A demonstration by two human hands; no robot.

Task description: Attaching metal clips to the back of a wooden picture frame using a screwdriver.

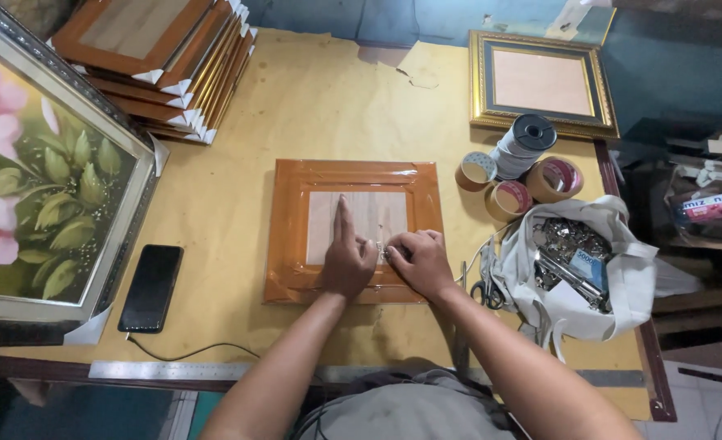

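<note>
An orange-brown picture frame (295, 212) wrapped in clear film lies face down in the middle of the paper-covered table (312, 106), its pale wooden backing (377, 213) showing. My left hand (346, 259) rests on the backing with the index finger stretched out flat toward the far side. My right hand (419, 261) sits beside it on the frame's near rail, fingers curled. Between the two hands, a small silvery metal piece (381, 251) is pinched against the backing's lower edge.
A stack of similar frames (161, 61) stands at the back left, a flower painting (39, 171) at the left, a gold frame (542, 81) at the back right. Tape rolls (532, 175), a white bag of metal hardware (577, 261), scissors (479, 289), a phone (150, 287) and a steel ruler (165, 371) surround the work.
</note>
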